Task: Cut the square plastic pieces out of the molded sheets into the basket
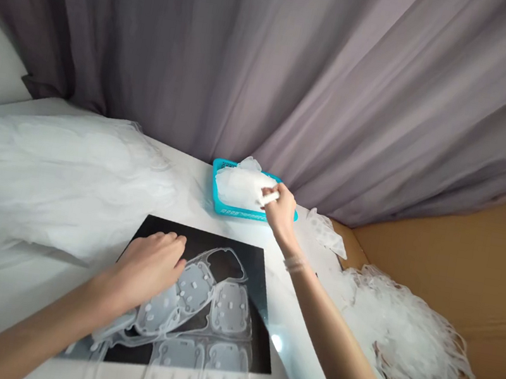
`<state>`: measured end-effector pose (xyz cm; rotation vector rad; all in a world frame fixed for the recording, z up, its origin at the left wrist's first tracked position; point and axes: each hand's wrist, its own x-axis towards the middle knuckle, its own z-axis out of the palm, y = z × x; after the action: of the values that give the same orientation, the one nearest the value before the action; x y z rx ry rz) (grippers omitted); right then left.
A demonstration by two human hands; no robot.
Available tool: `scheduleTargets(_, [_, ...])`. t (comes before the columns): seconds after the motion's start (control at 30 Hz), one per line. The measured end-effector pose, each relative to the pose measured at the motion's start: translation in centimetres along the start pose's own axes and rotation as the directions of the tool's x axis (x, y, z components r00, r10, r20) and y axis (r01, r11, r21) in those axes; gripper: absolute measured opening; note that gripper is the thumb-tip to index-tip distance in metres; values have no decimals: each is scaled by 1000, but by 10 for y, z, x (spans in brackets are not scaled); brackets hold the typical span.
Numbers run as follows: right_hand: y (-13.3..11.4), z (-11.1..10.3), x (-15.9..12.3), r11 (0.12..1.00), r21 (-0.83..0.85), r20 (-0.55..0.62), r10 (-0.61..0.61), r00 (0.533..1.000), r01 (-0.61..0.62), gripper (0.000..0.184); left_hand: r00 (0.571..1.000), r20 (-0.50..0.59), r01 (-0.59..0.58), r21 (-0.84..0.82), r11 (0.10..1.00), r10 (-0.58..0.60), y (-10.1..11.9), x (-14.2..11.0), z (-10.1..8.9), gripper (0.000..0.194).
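Note:
My left hand (152,263) is over a translucent moulded sheet (196,286) of rounded panels with small raised pads. Its fingers are curled on the sheet's upper left part, the tips hidden. That part lies slanted across a black mat (260,344), and one frame at its upper end has an open middle. At the far side, my right hand (281,210) is closed around a short white stick-like tool (269,199), slightly blurred. This hand is at the right end of a turquoise basket (242,213), which holds a heap of whitish translucent pieces (241,187).
A large pile of translucent sheets (44,175) covers the table's left side. To the right lie a tangled heap of cut-out frames (403,335) and a small loose piece (327,232), beside a brown cardboard wall (464,249). A grey curtain (207,54) hangs behind the basket.

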<state>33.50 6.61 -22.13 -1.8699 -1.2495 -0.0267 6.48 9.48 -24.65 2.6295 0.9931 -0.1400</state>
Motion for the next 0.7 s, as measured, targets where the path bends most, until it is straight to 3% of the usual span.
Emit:
scheduleTargets(0.13, [20,-15,-73,993,-83,179,98,979,-84,29,999,32,-29,15,999,28,-9,3,0,31])
scheduleTargets(0.2, [27,-13,-100,990,-92,277,132,952,-110,27,998,26,-54,13,998,54,-10,4,1,25])
scheduleTargets(0.3, [29,0,-125,987,-107,324,146,935,-117,21,995,0,-103,-3,995,103,-12,3,4,21])
scheduleTargets(0.47, [25,12,-140,989,-133,279,102,955,-67,14,978,-29,-206,-76,976,204,-19,4,12,16])
scheduleTargets(0.7, [45,-21,-125,984,-116,116,149,982,-136,12,960,-194,-249,-242,938,204,-7,22,9,19])
